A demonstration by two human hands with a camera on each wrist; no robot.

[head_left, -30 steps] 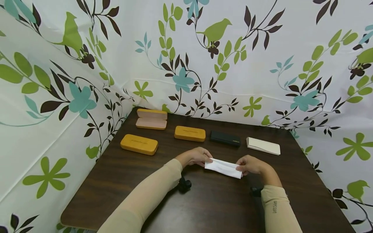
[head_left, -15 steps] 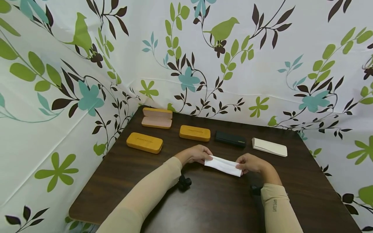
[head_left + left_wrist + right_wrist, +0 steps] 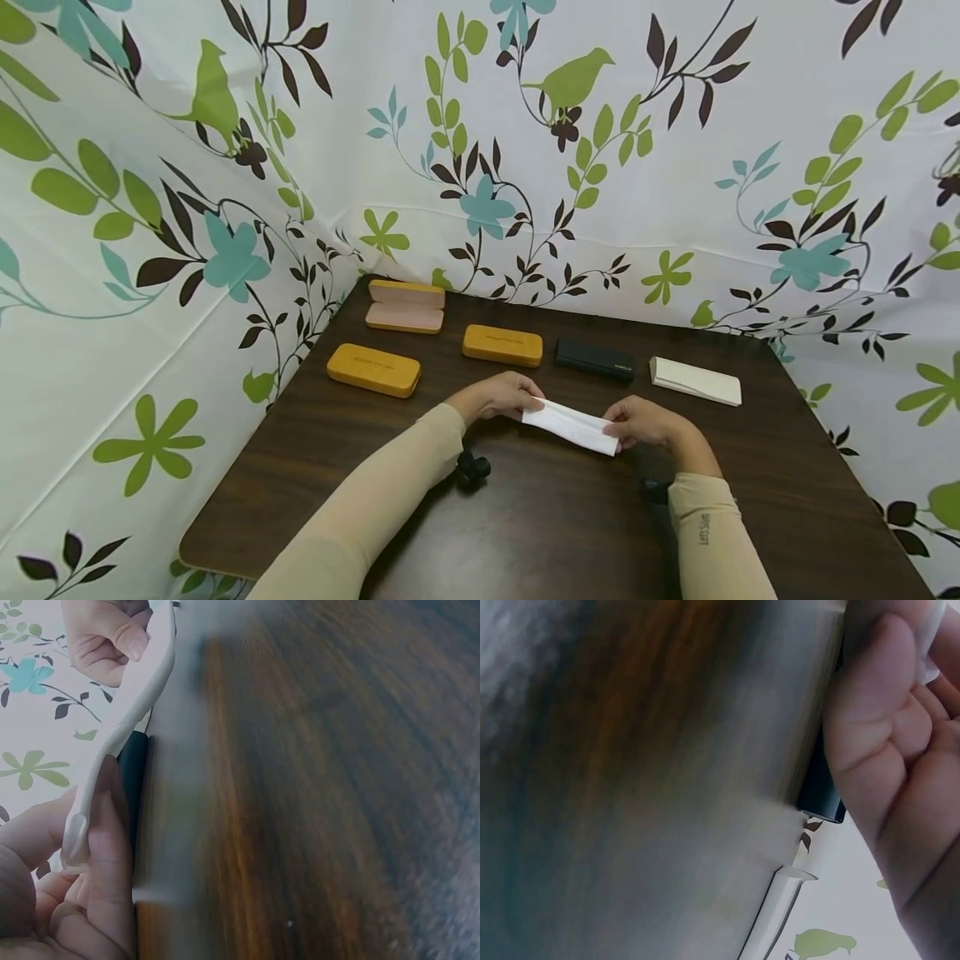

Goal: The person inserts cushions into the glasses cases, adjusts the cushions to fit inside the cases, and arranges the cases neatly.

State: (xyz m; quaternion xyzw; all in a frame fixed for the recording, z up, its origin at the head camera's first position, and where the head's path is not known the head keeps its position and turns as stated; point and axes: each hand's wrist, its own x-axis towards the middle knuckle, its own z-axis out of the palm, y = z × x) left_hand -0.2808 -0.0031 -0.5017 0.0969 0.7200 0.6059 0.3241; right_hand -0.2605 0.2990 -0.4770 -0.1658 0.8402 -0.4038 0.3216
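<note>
A folded white cloth, a long flat strip, is held stretched between both hands over the middle of the table. My left hand pinches its left end; in the left wrist view the thumb and fingers grip it from both sides. The right end is pinched by my right hand, whose curled fingers show in the right wrist view beside a small bit of the cloth. Seen edge-on from the left wrist, the cloth has several layers and bends slightly.
Behind the hands stand a closed yellow glasses case, a black case and a cream folded case. To the left are another closed yellow case and an open yellow case with pink lining. A patterned curtain borders the dark wooden table.
The head view has shifted slightly, so the cases appear further right. Both hands keep their hold on the white cloth, with hardly any movement.
</note>
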